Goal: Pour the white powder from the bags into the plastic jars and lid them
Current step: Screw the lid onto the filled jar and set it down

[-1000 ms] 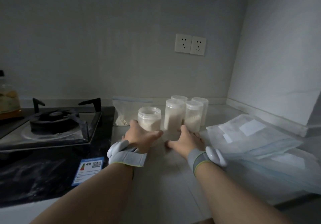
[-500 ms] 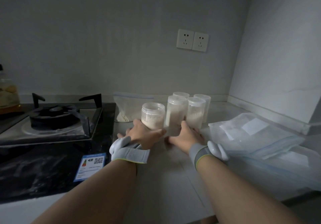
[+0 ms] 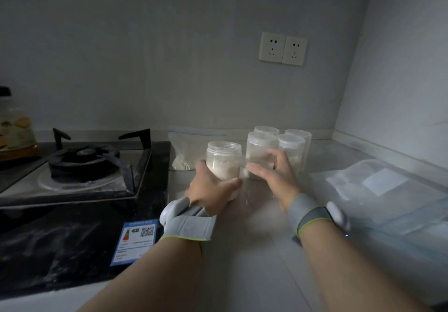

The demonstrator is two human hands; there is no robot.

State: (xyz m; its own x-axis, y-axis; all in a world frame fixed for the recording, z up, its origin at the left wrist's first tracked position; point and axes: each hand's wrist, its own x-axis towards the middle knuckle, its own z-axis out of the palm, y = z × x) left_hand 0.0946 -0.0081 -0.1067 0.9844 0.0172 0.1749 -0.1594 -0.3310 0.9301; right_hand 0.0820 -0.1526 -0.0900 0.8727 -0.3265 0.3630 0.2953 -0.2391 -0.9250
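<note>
A short open plastic jar (image 3: pixel 224 159), about half full of white powder, stands on the counter, and my left hand (image 3: pixel 211 190) grips its lower part. My right hand (image 3: pixel 276 176) is lifted just to the right of it and holds what looks like a clear round lid (image 3: pixel 259 170), blurred, between thumb and fingers. Behind that hand several taller lidded jars (image 3: pixel 291 147) with powder stand close together. A zip bag (image 3: pixel 184 151) with some white powder in its bottom leans at the back wall, left of the jars.
A gas stove (image 3: pixel 82 164) on black glass fills the left side, with a blue label (image 3: pixel 135 241) at its front corner. Flat empty plastic bags (image 3: pixel 378 185) lie on the counter at right. An oil bottle (image 3: pixel 14 130) stands far left. Wall sockets (image 3: pixel 282 48) are above the jars.
My right hand has risen from the counter with the clear lid and now sits in front of the tall jars. My left hand stays wrapped on the short jar.
</note>
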